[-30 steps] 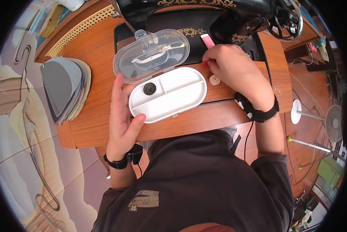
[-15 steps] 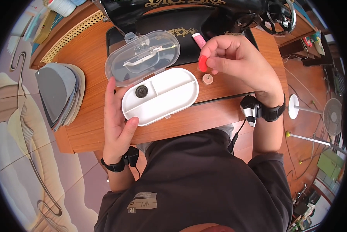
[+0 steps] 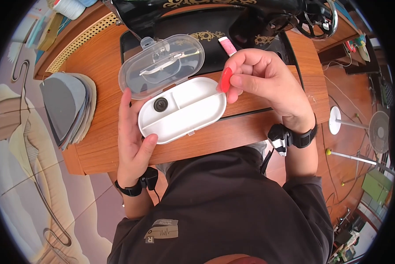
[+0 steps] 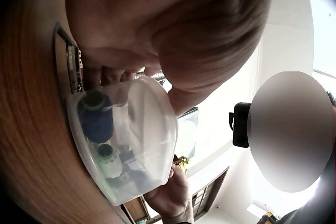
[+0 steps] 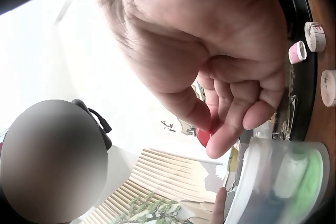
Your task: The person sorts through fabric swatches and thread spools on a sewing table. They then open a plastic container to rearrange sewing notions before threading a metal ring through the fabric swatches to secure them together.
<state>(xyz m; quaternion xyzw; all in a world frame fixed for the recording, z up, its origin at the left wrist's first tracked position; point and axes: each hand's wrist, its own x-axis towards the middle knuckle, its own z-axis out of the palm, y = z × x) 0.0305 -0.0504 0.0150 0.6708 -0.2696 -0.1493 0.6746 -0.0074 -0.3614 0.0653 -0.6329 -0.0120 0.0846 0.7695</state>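
Note:
A white divided tray (image 3: pixel 180 115) tops a clear box, its transparent lid (image 3: pixel 162 66) folded back behind it. One tray compartment holds a dark round bobbin (image 3: pixel 161 104). My left hand (image 3: pixel 133 141) rests against the tray's left end, thumb at the front edge, fingers along the side. Through the box wall in the left wrist view show a dark blue spool (image 4: pixel 97 121) and a green one (image 4: pixel 109 163). My right hand (image 3: pixel 268 83) pinches a flat red piece (image 3: pixel 226 79) between thumb and forefinger, at the tray's right end.
A black sewing machine (image 3: pixel 232 26) with gold patterns stands behind the box. A pink and white tube (image 3: pixel 227 45) lies on its bed. Grey layered fabric pieces (image 3: pixel 67 105) lie at the table's left. The right wrist view shows a pale round roll (image 5: pixel 329 87) on the table.
My right hand has lifted the red piece off the table area and brought it left to the tray's right end. My left hand stays at the tray.

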